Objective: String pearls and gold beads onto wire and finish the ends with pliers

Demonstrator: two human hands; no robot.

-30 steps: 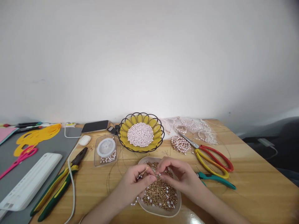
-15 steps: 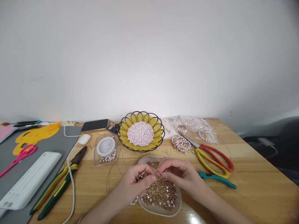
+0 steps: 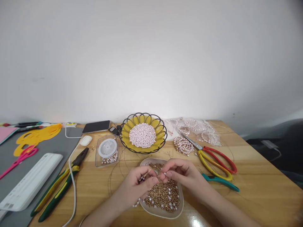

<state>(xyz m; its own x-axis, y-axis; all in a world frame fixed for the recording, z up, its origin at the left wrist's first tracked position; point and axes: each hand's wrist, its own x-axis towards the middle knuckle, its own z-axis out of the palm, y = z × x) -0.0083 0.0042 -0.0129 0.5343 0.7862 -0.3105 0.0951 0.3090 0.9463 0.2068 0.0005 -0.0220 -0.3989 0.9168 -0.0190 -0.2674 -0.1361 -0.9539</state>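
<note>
Left hand (image 3: 141, 185): grip drawn in, thumb close to the forefinger, with a beaded strand (image 3: 136, 204) gathered in the curl of the fingers and its end trailing out below the palm. Right hand (image 3: 186, 175): thumb and forefinger pinched on a small pale bead (image 3: 165, 173), no gap seen. Both hands stand over the near dish (image 3: 158, 214) of gold beads (image 3: 162, 194) on the table (image 3: 236, 205), fingertips near but apart. Step in hand, as judged: fine work between strand and single bead — the next move calls for a steady pinch and exact alignment. Not verifiable: any thread or wire between the fingertips, the bead's hole, and the strand's run inside the left palm. The teal-handled tool (image 3: 221, 181) has its working end hidden behind the right hand; both forearms are cut off below.
</note>
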